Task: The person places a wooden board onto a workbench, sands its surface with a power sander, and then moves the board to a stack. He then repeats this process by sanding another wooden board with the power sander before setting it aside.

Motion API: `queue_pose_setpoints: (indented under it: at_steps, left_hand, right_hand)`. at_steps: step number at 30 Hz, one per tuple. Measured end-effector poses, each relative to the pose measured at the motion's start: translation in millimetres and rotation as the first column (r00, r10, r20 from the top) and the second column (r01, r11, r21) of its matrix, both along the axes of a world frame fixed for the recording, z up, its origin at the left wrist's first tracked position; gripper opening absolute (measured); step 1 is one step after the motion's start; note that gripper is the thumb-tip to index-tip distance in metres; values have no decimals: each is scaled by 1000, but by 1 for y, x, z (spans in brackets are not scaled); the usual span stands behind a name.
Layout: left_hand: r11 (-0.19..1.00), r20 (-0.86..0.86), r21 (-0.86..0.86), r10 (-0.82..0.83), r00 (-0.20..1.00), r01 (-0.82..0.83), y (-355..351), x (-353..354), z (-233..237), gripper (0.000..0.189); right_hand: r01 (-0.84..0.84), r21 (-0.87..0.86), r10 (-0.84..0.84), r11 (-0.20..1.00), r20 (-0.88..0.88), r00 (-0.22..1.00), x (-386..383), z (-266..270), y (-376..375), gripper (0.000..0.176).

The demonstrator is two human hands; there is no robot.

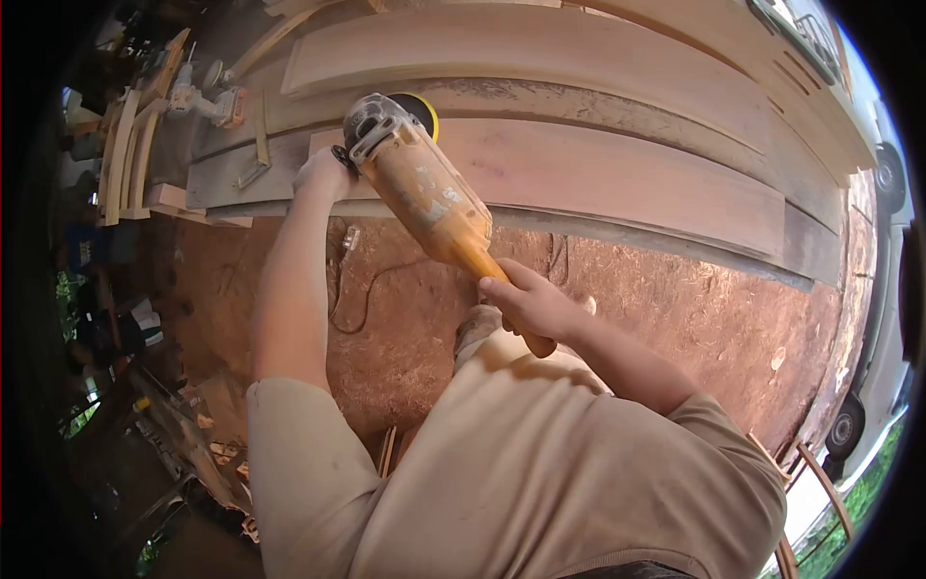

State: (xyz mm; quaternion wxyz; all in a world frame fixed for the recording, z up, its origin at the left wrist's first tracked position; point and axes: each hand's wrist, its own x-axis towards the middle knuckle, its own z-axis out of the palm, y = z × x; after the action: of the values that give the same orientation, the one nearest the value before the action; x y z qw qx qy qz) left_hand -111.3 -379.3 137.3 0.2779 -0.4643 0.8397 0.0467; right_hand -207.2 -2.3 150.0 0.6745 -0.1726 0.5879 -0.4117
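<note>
My right hand (529,307) is wrapped round the rear handle of a worn orange power tool (424,193). The tool's head, with a yellow-edged round pad (417,111), is over the left part of a reddish board (617,183). At the head's left side my left hand (323,176) is closed by a dark side handle, its grip partly hidden. The board lies flat on grey planks (260,179). Behind it is a second long pale board (540,68).
A cordless drill (207,101) and a metal-and-wood square (258,159) lie at the left of the planks. Wood strips (125,154) stand at far left. A cable (362,309) runs over the reddish dirt ground (386,367). Vehicles (873,357) are at the right edge.
</note>
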Motion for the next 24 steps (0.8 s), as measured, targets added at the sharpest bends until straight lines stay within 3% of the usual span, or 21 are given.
queue_pose_setpoints:
  at_steps: [9, 14, 16, 20, 22, 24]
  left_hand:
    - [953, 15, -3, -301, 953, 301, 97, -86, -3, 28]
    - [931, -34, 28, -363, 931, 364, 154, -136, -1, 28]
    - [894, 60, 82, -445, 893, 440, 182, -160, 7, 28]
    - [875, 65, 120, -478, 876, 469, 217, -204, 2, 30]
    - [859, 51, 78, -511, 858, 507, 253, -228, 23, 35]
    - [869, 116, 70, -495, 861, 490, 277, -255, 32, 40]
  right_hand:
    - [109, 3, -109, 994, 61, 992, -42, 8, 118, 54]
    - [193, -63, -191, 979, 24, 981, -55, -5, 192, 66]
    - [210, -86, -216, 974, -57, 975, -64, -3, 220, 71]
    - [275, -47, -278, 960, -90, 956, -72, 13, 253, 70]
    - [307, -40, -310, 951, -155, 938, -72, 8, 265, 67]
    - [374, -32, -375, 927, -111, 920, -70, 8, 276, 63]
